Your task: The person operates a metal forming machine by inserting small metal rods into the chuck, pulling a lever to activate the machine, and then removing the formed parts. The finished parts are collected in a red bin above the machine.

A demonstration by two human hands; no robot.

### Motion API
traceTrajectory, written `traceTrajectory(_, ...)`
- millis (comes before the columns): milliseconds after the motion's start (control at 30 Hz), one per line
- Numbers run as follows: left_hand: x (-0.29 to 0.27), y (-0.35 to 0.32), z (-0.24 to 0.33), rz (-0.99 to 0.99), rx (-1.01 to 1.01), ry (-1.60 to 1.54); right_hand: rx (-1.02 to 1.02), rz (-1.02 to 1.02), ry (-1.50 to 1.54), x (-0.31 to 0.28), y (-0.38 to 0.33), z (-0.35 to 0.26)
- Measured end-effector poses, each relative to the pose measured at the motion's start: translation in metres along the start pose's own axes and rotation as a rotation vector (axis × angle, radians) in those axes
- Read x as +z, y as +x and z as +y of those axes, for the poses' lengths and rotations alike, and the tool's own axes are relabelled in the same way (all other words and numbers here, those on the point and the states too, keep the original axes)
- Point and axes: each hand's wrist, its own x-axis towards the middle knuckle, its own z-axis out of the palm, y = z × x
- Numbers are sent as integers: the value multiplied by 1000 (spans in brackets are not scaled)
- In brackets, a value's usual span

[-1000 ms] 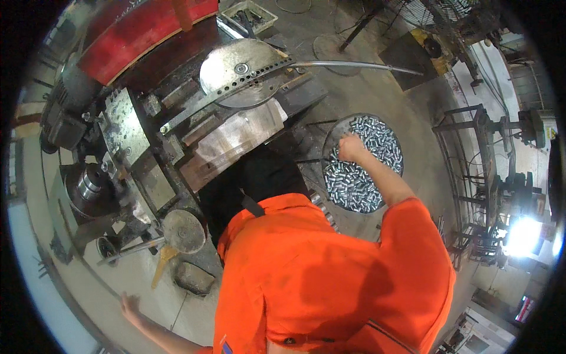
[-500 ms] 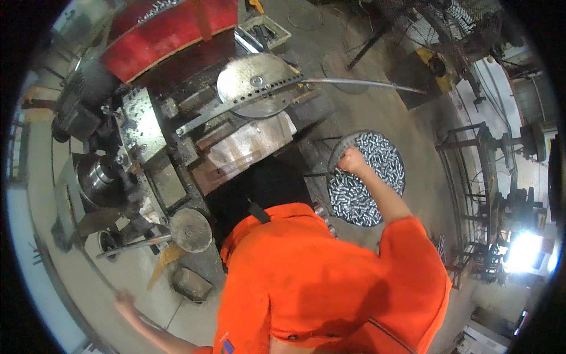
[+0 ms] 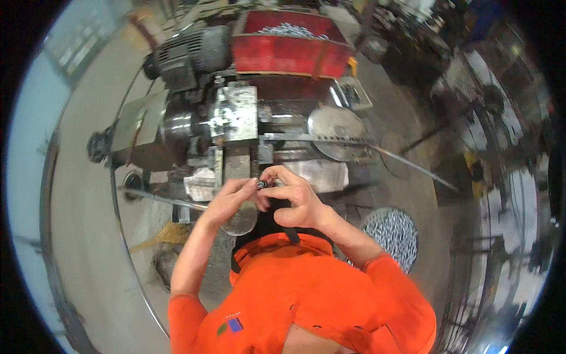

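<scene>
In front of my waist my two hands meet over a small dark metal cylinder (image 3: 262,184). My left hand (image 3: 231,199) is closed, with its fingertips pinching one side of the piece. From the other side, the curled fingers of my right hand (image 3: 299,199) close on it; the fingers partly cover the piece. Just beyond the hands stands a machine with a bright metal block (image 3: 240,115). A round metal disc (image 3: 242,219) lies partly behind my left hand. Low on my right, a round tub holds many small shiny metal cylinders (image 3: 394,236).
A red bin (image 3: 289,56) with metal pieces stands behind the machine. An electric motor (image 3: 197,53) is at its left. A perforated bar (image 3: 318,138) crosses a large disc (image 3: 336,121), and a long rod (image 3: 413,167) sticks out right. Another lever (image 3: 162,199) extends left.
My right hand has come up from the tub of cylinders and my left hand in from the far left. Both now meet at the small cylinder. The whole view has turned.
</scene>
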Motion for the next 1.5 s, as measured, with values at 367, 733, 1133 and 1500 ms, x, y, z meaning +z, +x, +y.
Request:
traceTrajectory(367,-11,-27,12,244,-17,419,-145,-213,-301,22,24,5)
traceTrajectory(733,-130,-161,37,881,-20,755,-205,-279,-671,50,171,56)
traceTrajectory(1133,-132,-327,-88,1300,-517,839,51,-389,-591,83,219,121)
traceTrajectory(1500,-168,-310,-94,1322,-845,1179,49,-539,-607,84,229,115)
